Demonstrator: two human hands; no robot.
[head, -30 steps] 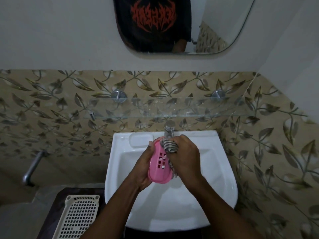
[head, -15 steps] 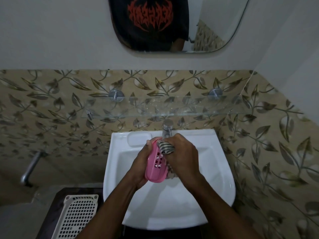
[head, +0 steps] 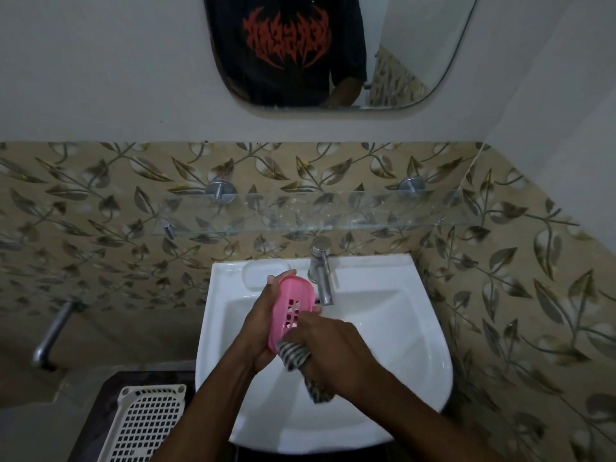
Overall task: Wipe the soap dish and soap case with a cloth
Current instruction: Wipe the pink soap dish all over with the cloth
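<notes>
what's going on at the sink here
A person stands at a white sink, cleaning a pink soap dish. The left hand holds the dish on edge over the basin, below the tap. The right hand grips a striped cloth, pressed against the dish's near end. A white perforated tray sits to the left, untouched.

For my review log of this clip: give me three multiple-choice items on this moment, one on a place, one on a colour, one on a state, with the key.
1. Where is the soap dish held?
A. Over the sink
B. On the glass shelf
C. Inside the white basket

2. What colour is the soap dish?
A. Blue
B. Pink
C. Green

3. What is the right hand doing?
A. Turning the tap
B. Resting empty
C. Gripping the striped cloth

Key: 1 A, the left hand holds it above the basin; 2 B, its plastic is pink; 3 C, cloth bunches out of its fist at the dish's lower end.
</notes>
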